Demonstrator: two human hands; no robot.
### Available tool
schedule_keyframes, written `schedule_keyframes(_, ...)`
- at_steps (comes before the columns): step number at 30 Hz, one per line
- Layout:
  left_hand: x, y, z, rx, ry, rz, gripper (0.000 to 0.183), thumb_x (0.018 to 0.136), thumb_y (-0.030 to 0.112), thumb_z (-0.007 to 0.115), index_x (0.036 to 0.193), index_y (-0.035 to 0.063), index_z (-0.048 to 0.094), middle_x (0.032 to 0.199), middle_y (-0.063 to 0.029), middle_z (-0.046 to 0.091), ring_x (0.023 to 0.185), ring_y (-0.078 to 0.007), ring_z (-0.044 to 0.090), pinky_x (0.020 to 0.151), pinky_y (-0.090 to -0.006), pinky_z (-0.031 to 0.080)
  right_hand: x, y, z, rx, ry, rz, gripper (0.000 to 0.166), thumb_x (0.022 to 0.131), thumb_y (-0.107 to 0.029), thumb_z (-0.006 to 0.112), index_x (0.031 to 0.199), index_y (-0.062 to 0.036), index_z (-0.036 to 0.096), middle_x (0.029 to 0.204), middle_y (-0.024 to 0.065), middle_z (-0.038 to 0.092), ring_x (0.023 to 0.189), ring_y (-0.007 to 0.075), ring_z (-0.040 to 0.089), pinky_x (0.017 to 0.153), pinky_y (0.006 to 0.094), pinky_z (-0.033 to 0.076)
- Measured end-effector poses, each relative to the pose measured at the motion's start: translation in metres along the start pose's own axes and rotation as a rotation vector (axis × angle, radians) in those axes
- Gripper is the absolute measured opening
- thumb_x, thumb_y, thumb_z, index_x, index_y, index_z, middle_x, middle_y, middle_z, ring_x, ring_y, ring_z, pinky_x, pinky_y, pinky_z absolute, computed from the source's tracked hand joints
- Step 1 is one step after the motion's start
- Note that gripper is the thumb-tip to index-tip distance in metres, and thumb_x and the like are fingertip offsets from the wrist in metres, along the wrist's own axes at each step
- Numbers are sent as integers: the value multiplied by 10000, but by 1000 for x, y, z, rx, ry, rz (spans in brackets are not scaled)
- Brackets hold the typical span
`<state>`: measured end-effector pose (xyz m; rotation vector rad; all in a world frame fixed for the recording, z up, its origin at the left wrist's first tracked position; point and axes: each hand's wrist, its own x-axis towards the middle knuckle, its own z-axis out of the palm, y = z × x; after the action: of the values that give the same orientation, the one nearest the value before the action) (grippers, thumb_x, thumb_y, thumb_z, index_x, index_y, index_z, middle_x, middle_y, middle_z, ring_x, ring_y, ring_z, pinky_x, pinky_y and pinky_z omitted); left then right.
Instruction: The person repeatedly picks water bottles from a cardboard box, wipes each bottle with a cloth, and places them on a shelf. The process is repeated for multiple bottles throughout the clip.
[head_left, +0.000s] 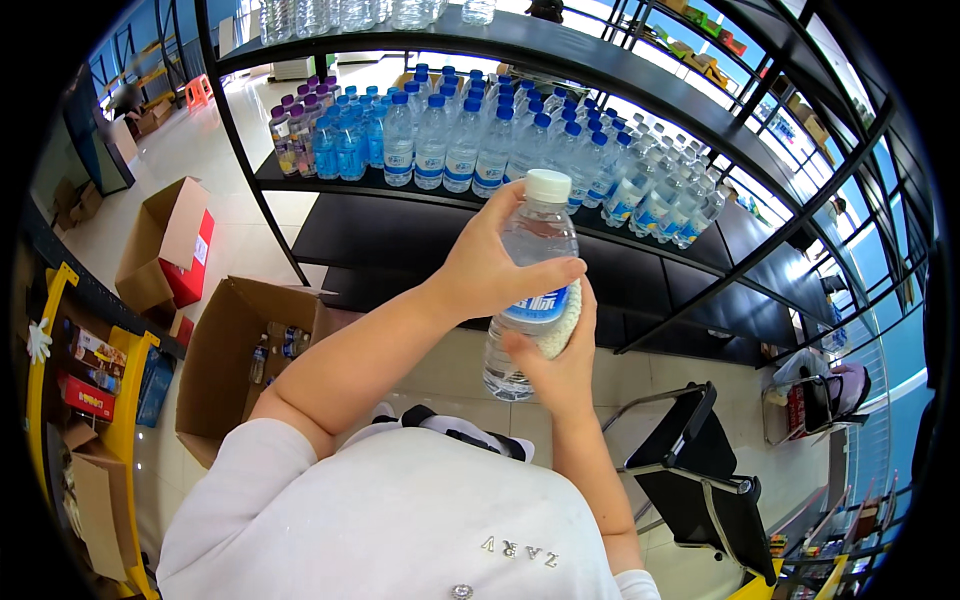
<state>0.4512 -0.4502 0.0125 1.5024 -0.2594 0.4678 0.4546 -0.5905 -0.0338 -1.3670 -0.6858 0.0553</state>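
Note:
A clear plastic water bottle (538, 232) with a white cap and a blue label is held up in front of my chest, tilted slightly. My left hand (487, 262) grips its upper part from the left, the thumb lying across the front. Lower down, my right hand (559, 352) holds the bottle from the right side, with a white textured cloth (564, 322) between palm and bottle. Beyond the hands, rows of blue-capped water bottles (470, 142) stand on a black metal shelf (337, 187), beside purple-capped bottles (281, 139) and small blue bottles (350, 150).
An open cardboard box (217, 360) with several bottles inside stands on the floor at left. Behind it is a red and brown carton (169, 247). A black folding chair (690, 450) stands at right. Farther right, a person (847, 386) is seated. Yellow-framed shelving (139, 390) borders the left.

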Motion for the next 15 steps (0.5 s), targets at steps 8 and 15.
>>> schedule_keyframes(8, 7, 6, 6, -90, -90, 5, 708, 671, 276, 739, 1227, 60, 355, 1030, -93, 565, 957, -163, 544, 846, -334, 432, 6, 5, -22, 279, -227, 199, 929, 670, -726, 492, 1228, 5, 362, 1069, 141, 539, 943, 233, 561, 826, 359, 442)
schedule_keyframes(15, 23, 18, 9, -147, -329, -80, 731, 650, 355, 730, 1236, 81, 388, 1059, -124, 575, 985, -203, 556, 874, -355, 428, 7, 16, -19, 979, -420, 347, 999, 632, -807, 354, 1280, -48, 304, 1150, 167, 498, 986, 313, 554, 807, 422, 480)
